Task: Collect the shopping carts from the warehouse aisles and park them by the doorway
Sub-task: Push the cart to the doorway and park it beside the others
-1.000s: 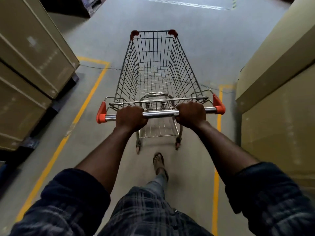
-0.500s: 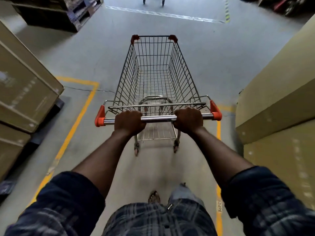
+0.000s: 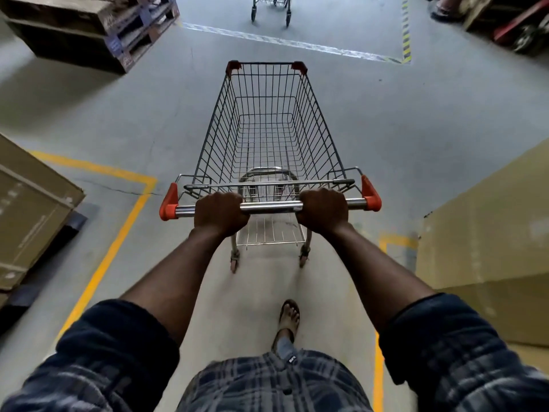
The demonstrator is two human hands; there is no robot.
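The shopping cart stands empty on the concrete floor at the mouth of the aisle, its nose toward open ground, and both hands are on its steel handle bar. The left hand and the right hand each have their fingers curled round the bar, set about evenly either side of centre. That even grip suits the push, I judge, since equal pressure from both arms should hold the cart straight between the cardboard box on the right and the boxed stack on the left. Past the white floor line the wheels of a second cart show at the top edge; it may be parked there, though too little is visible to be sure. Aim for it, slow early, and give the pallet stack at far left room
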